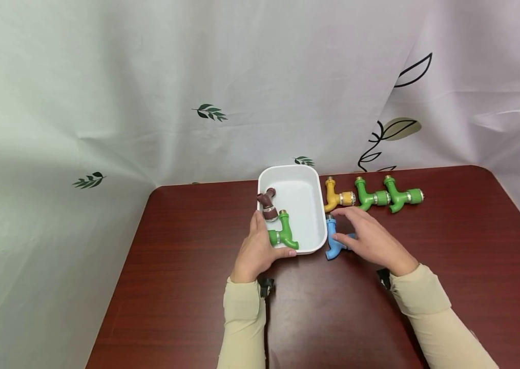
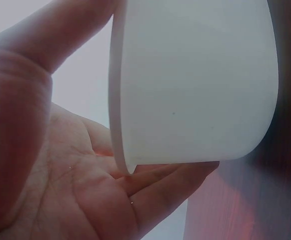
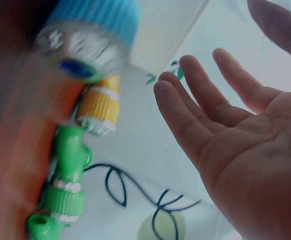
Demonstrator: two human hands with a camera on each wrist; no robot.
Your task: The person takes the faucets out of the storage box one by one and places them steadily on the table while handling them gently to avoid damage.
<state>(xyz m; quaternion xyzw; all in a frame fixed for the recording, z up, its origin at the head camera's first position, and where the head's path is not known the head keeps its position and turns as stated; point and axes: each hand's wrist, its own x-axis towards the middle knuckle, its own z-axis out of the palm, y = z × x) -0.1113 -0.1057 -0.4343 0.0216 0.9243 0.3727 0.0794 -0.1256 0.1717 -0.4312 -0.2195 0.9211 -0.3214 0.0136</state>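
Observation:
A white plastic tray (image 1: 310,223) stands near the table's back edge, with a brown tap (image 1: 268,205) and a green tap (image 1: 286,233) in it. My left hand (image 1: 256,246) holds its near left corner, thumb along the front rim and fingers along the left side. The left wrist view shows the tray's outer wall (image 2: 195,85) between thumb and fingers. Just right of the tray lies a blue tap (image 1: 332,238). Over it hovers my right hand (image 1: 370,237), fingers spread and loosely bent, nothing held. In the right wrist view the blue tap's ribbed knob (image 3: 93,30) appears apart from the fingers.
Behind the blue tap lie a yellow tap (image 1: 332,197), a green tap (image 1: 365,195) and another green tap (image 1: 398,195) in a row. The dark red wooden table (image 1: 186,266) ends at a pale curtain (image 1: 223,138) with leaf prints.

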